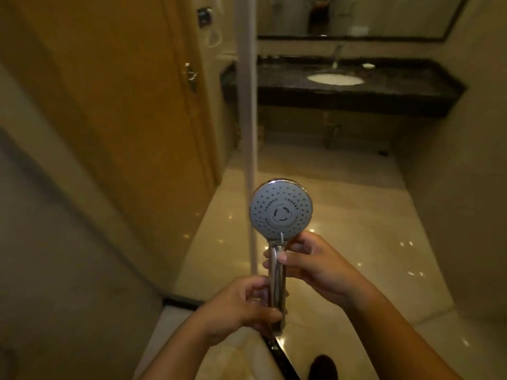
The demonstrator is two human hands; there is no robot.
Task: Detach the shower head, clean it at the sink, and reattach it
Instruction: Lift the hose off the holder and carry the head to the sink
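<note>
Both hands hold one shower head (281, 212) upright in front of the person, low in the middle of the view. Left hand (241, 305) is curled round the lower end of the chrome handle (277, 281), thumb across the front. Right hand (310, 264) pinches the upper part of the handle just under the round head, with its thumb pressed on the front and its fingers wrapped behind.

The round spray face is pale grey with rings of small dark nozzles and a circular centre piece, and it is turned toward the camera. A chrome rim runs round it.

Well beyond the hands, across a glossy cream floor (343, 201) that reflects small points of light, stands a long dark stone countertop (384, 97). An oval white sink (335, 79) is set into it, with a tall tap (336, 57) behind the basin and a small white dish (368, 66) to its right. A wide dark-framed mirror (356, 15) hangs above.

A thin white post (248, 105) rises vertically just behind the shower head. To the left is a tan wooden door (109, 105) with a metal lever. The room is dim and yellowish
</note>
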